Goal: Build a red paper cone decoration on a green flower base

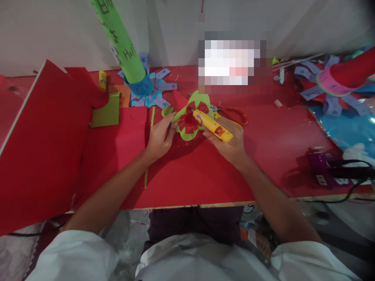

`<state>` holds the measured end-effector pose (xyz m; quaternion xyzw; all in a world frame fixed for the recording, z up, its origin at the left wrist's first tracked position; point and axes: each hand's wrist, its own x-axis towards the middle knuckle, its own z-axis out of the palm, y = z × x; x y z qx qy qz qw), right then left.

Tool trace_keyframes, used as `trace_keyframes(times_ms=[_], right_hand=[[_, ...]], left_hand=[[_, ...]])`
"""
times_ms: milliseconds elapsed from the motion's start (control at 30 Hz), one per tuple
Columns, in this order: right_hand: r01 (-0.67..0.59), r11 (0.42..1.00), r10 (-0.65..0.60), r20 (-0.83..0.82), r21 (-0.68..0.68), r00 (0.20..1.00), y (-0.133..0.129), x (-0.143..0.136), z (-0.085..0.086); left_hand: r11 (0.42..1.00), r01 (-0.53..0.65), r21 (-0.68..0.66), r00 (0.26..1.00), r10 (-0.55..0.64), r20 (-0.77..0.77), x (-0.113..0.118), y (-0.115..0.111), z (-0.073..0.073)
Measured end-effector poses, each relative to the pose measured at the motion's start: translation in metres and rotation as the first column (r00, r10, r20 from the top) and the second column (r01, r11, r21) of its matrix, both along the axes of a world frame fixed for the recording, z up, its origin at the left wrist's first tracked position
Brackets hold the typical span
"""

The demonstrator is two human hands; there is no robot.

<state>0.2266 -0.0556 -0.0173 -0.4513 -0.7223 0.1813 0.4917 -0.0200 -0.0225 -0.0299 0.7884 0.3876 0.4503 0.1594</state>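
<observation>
A paper flower (pixel 189 121), with red inner petals on a lime green outer shape, is held at its left edge by my left hand (pixel 161 136), thumb and fingers pinched on the green paper. My right hand (pixel 230 142) is wrapped round a yellow hot glue gun (pixel 213 125). The gun points up and left, its tip over the red petals; whether it touches them I cannot tell. Just behind my right hand lies a pair of red-handled pliers (pixel 234 112). A thin green strip (pixel 146 177) passes beside my left hand.
A green paper tube (pixel 129 54) stands on a blue base at the back left. Red boards (pixel 43 148), a green sheet (pixel 107 113) and a glue stick (pixel 102 80) are at the left. At the right are a red tube (pixel 359 68), blue plastic (pixel 345 123) and a purple box (pixel 325 168) with cables.
</observation>
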Motion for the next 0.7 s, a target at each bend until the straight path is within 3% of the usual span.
trace_keyframes(times_ms=[233, 467, 700], right_hand=[[0.032, 0.998, -0.033, 0.015, 0.052, 0.999, 0.000, -0.001, -0.001], [0.031, 1.000, -0.031, -0.021, 0.003, 0.999, -0.001, -0.001, 0.001], [0.189, 0.977, -0.203, -0.149, -0.101, 0.968, 0.001, 0.009, -0.008]], left_hand=[[1.000, -0.009, 0.012, 1.000, 0.009, -0.011, -0.001, 0.000, -0.001], [1.000, -0.020, -0.018, 1.000, 0.019, -0.022, -0.001, -0.001, 0.002], [0.998, 0.000, -0.061, 0.999, 0.003, 0.045, -0.001, 0.000, 0.000]])
